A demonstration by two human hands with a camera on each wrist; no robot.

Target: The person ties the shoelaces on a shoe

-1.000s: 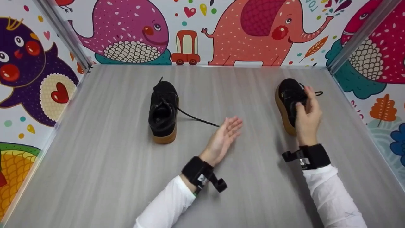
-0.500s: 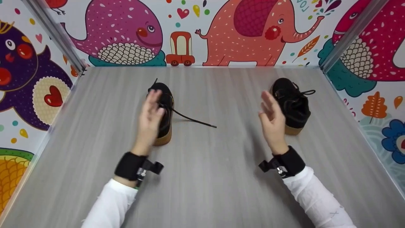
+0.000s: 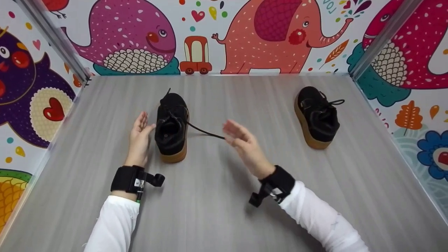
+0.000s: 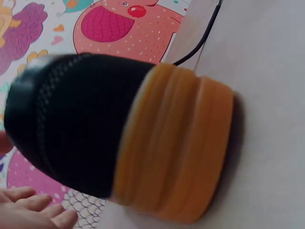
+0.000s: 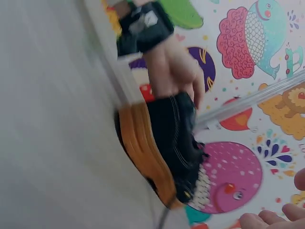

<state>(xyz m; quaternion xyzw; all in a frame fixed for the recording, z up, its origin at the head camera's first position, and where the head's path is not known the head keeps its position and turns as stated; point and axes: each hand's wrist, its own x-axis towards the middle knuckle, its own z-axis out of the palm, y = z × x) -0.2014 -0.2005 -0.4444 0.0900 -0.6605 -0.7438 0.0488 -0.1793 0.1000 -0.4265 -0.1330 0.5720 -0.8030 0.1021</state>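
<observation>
A black shoe with a tan sole [image 3: 174, 150] stands on the left side of the grey surface, its toe pointing away. One loose black lace [image 3: 204, 132] runs out from it to the right. My left hand [image 3: 139, 143] is close along the shoe's left side, fingers extended and thumb tip at its upper. My right hand [image 3: 247, 149] is over the lace's far end with its fingers extended, hiding the lace tip. In the left wrist view the heel of the shoe [image 4: 86, 124] fills the middle. The right wrist view shows the shoe's side [image 5: 167, 138] with the left hand behind it.
The matching black shoe [image 3: 320, 122] stands at the right, its lace [image 3: 336, 102] looped in a bow. Walls [image 3: 199, 21] printed with cartoon animals border the grey surface [image 3: 224, 217] at the back and sides.
My left hand has moved from the middle, across the left shoe, to its outer side. My right hand has left the right shoe and moved left to the loose lace's end.
</observation>
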